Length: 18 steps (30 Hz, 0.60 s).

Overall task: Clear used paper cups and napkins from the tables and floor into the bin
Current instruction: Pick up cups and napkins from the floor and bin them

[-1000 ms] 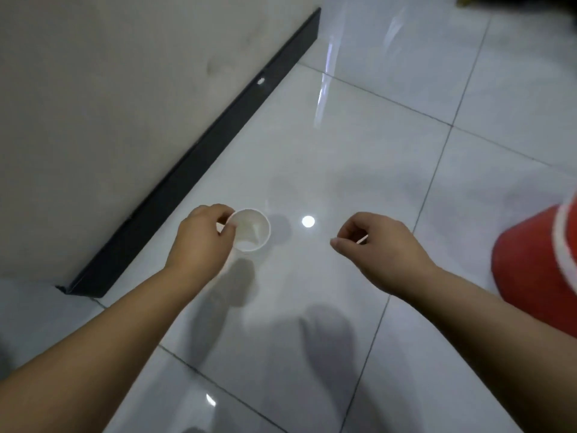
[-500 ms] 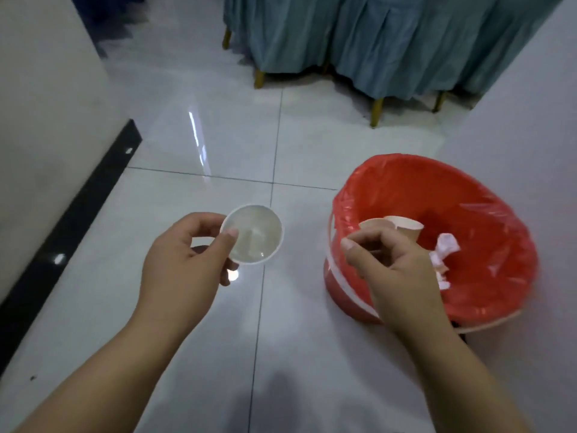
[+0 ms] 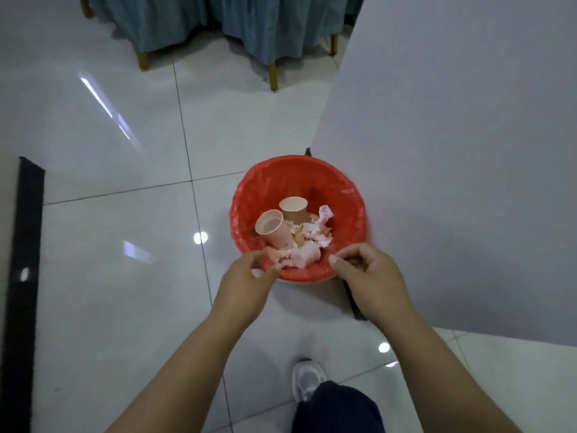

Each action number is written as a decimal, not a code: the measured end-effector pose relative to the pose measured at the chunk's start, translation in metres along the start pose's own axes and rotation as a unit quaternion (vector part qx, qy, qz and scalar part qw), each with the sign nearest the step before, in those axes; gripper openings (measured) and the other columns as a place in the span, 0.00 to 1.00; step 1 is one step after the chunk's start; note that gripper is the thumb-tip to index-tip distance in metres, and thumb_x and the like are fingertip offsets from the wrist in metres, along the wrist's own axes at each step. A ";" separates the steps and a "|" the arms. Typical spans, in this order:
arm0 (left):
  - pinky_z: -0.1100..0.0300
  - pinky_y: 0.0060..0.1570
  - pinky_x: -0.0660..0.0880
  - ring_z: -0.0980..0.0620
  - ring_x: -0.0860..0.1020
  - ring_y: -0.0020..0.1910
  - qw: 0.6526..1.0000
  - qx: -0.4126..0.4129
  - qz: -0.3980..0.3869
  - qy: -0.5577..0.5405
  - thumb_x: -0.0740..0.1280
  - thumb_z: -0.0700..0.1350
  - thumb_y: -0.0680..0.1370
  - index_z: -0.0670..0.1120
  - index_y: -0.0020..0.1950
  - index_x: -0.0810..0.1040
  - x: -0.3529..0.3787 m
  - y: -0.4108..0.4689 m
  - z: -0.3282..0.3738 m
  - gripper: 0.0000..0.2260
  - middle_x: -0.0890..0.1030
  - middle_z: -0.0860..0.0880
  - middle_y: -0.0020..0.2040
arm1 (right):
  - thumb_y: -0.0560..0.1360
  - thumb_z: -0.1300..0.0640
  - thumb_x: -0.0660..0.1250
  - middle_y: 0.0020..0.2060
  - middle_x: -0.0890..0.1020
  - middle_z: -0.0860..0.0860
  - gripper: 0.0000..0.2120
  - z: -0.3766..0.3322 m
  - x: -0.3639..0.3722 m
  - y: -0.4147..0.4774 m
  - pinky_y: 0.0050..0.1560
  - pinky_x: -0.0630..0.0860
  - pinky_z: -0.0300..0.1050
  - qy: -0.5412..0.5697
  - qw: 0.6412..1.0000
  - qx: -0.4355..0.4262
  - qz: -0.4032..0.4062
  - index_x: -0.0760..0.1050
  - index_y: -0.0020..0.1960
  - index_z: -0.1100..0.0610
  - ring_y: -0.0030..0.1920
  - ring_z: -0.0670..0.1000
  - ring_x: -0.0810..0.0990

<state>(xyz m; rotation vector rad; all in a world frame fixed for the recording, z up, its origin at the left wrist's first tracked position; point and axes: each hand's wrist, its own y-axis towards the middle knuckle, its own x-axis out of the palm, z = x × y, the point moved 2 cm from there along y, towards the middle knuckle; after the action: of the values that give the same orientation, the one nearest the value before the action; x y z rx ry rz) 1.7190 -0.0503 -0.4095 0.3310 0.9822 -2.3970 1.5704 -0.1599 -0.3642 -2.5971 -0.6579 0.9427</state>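
Cups [image 3: 271, 228] lie in the bin [image 3: 282, 173] just beyond the left hand [image 3: 246, 285], its fingers loosely apart.

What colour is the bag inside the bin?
The bag is red; the head view shows it best.

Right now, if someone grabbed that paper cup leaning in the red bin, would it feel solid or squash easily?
Probably light: the leaning paper cup sits propped by loose crumpled napkins. Likely squashable, since it looks like thin paper with an open mouth. Pushed, it may roll or topple, being tilted rather than on its base.
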 end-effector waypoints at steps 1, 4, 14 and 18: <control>0.62 0.47 0.69 0.55 0.74 0.50 1.000 -0.017 -0.007 0.003 0.65 0.53 0.78 0.52 0.64 0.73 -0.006 -0.019 0.008 0.16 0.76 0.55 0.55 | 0.73 0.54 0.71 0.38 0.81 0.44 0.02 -0.011 -0.011 -0.008 0.36 0.70 0.35 -0.010 1.000 0.012 -0.014 0.79 0.43 0.52 0.38 0.42 0.78; 0.57 0.51 0.75 0.53 0.77 0.51 0.998 -0.062 -0.011 -0.016 0.66 0.53 0.77 0.52 0.63 0.75 -0.027 -0.077 0.039 0.15 0.77 0.53 0.56 | 0.73 0.53 0.70 0.39 0.80 0.44 0.03 -0.051 -0.044 -0.037 0.34 0.68 0.34 -0.035 0.997 0.015 -0.060 0.78 0.44 0.52 0.38 0.43 0.77; 0.46 0.58 0.76 0.50 0.78 0.54 0.997 -0.037 0.051 -0.052 0.66 0.52 0.77 0.52 0.57 0.77 -0.112 -0.202 0.151 0.11 0.79 0.51 0.53 | 0.74 0.52 0.70 0.40 0.79 0.43 0.04 -0.153 -0.132 -0.124 0.36 0.70 0.36 -0.069 0.988 -0.009 -0.138 0.77 0.45 0.51 0.39 0.43 0.77; 0.47 0.57 0.76 0.51 0.79 0.52 0.996 0.006 0.060 -0.066 0.66 0.51 0.77 0.51 0.56 0.77 -0.134 -0.232 0.175 0.09 0.80 0.52 0.50 | 0.73 0.51 0.69 0.42 0.80 0.43 0.04 -0.175 -0.149 -0.152 0.41 0.73 0.37 -0.085 0.991 -0.029 -0.095 0.78 0.45 0.50 0.43 0.42 0.77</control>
<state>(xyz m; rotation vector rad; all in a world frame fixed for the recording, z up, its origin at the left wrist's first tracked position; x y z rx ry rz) 1.6980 0.0152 -0.0973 0.2261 0.8637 -2.2866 1.5371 -0.1280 -0.0922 -2.4666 -0.9722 1.1036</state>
